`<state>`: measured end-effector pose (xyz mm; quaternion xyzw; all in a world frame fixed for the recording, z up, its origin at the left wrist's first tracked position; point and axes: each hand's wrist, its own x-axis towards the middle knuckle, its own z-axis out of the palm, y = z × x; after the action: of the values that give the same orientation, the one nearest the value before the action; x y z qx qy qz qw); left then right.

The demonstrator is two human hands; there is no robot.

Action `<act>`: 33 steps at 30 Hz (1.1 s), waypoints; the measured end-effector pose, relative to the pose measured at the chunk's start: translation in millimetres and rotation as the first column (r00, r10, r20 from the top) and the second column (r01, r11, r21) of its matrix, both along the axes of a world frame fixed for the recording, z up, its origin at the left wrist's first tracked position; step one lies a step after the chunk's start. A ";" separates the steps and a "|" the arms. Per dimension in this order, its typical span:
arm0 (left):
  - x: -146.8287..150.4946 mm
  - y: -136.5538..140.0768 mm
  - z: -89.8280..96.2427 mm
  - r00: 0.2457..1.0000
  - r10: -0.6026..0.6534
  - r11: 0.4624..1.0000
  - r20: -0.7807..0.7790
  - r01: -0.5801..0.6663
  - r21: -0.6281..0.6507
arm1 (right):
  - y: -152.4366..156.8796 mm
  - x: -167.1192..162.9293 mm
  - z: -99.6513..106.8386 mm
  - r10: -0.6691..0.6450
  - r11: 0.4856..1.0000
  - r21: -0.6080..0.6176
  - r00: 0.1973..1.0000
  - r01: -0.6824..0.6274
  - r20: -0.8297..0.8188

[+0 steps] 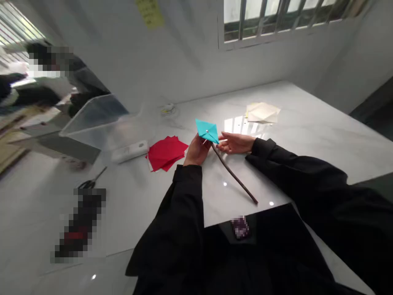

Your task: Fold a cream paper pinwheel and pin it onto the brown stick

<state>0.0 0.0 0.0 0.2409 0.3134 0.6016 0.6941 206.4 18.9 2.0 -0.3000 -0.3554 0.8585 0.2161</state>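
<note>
The turquoise paper pinwheel [205, 130] is held over the white table [310, 127], atop a brown stick [232, 174], the left hand's [197, 150] fingers closed beneath it. The right hand [236, 142], fingers half open and slightly curled, is at its right corner, contact unclear. Red sheets [167, 152] lie left, cream sheets [262, 112] beyond to the right.

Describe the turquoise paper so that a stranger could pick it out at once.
Above the white table, find the left hand. It holds the turquoise paper at a dark stick's end. Unlike the flat red sheets, it bears a small bright dot.
</note>
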 end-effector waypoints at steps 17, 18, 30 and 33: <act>4.0 -0.1 -10.3 0.976 -0.051 0.995 -0.213 0.068 0.074 | -6.3 -27.8 -10.3 -0.352 0.902 0.231 0.931 0.365 -0.099; 4.0 0.7 -10.9 0.975 -0.052 0.995 -0.218 0.070 0.077 | -6.1 -27.5 -9.8 -0.352 0.902 0.233 0.931 0.365 -0.094; 3.9 4.1 -13.9 0.975 -0.037 0.997 -0.219 0.050 0.056 | -6.9 -26.1 -8.3 -0.344 0.912 0.190 0.930 0.363 -0.128; 3.9 5.2 -15.2 0.980 -0.036 0.997 -0.195 0.047 0.057 | -7.7 -26.4 -6.8 -0.351 0.912 0.182 0.929 0.368 -0.121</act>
<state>3.9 5.2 -15.2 0.3260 0.3559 0.5700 0.6649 180.0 11.2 -4.8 -0.2996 -0.3696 0.7757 0.4146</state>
